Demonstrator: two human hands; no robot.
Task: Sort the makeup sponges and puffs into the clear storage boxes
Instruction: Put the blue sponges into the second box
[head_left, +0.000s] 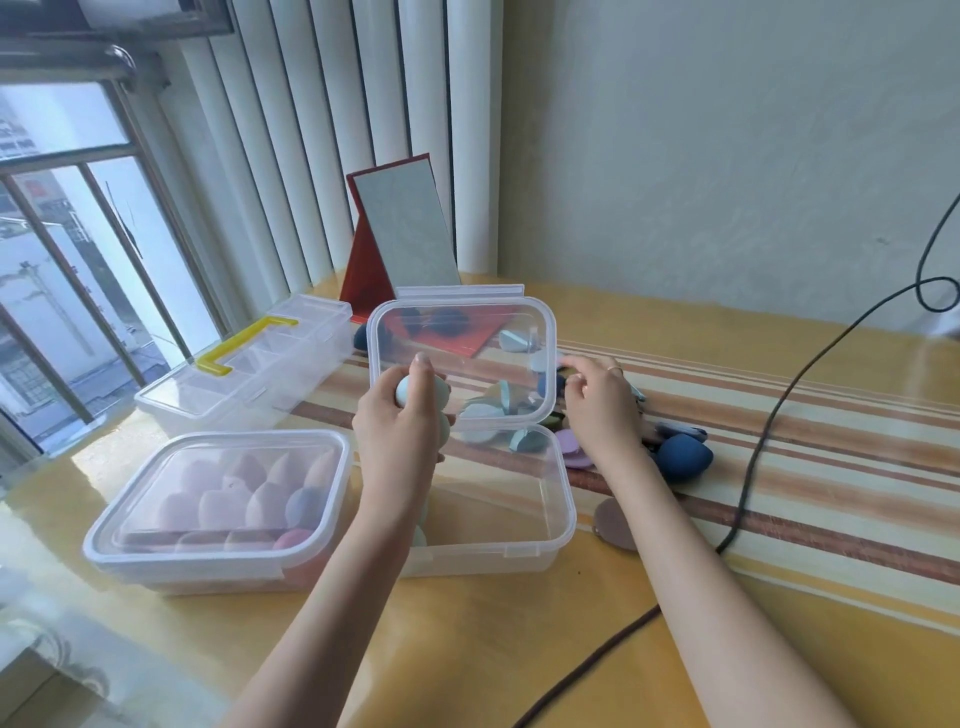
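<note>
Yellow table (519, 649), striped cloth on the right: left hand (400, 426) clamps pale blue-green egg-shaped sponges (422, 391) over the open clear plastic box (519, 540), tilting its clear lid (462, 358); right hand (602, 405) pinches among loose sponges beyond the box, exact hold unclear; a lidded box of pink sponges (223, 504) sits left.

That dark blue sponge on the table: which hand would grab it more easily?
The right hand. It hovers over the loose pile beside the dark blue sponge, while the left hand already holds pale green sponges.

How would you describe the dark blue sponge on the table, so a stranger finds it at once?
Start at the open clear box in the middle. Right of it, beyond the right hand, lies the dark blue sponge. It is egg-shaped, the largest and darkest piece there, beside flat lilac puffs.
</note>
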